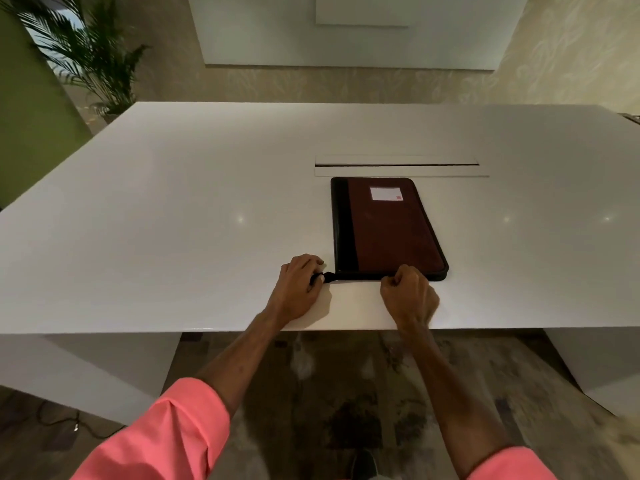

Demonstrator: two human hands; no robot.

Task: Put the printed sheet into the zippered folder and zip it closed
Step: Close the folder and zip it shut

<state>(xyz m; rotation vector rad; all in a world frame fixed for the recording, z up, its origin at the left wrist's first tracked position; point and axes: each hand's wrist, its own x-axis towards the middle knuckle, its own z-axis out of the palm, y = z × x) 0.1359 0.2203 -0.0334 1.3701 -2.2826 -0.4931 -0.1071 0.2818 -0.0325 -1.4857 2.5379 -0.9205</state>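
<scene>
A brown zippered folder (pixel 391 226) with a black spine and edging lies shut on the white table (pixel 173 220), a small white label near its far end. My left hand (pixel 299 287) pinches the black zipper tab (pixel 327 277) that sticks out at the folder's near left corner. My right hand (pixel 408 294) is closed in a fist against the folder's near edge, its fingertips on the zipper line; what they grip is hidden. No printed sheet is visible.
A long cable hatch (pixel 398 166) is set into the tabletop just beyond the folder. A potted palm (pixel 86 53) stands at the far left behind the table. The table's near edge runs under my forearms, with patterned carpet below.
</scene>
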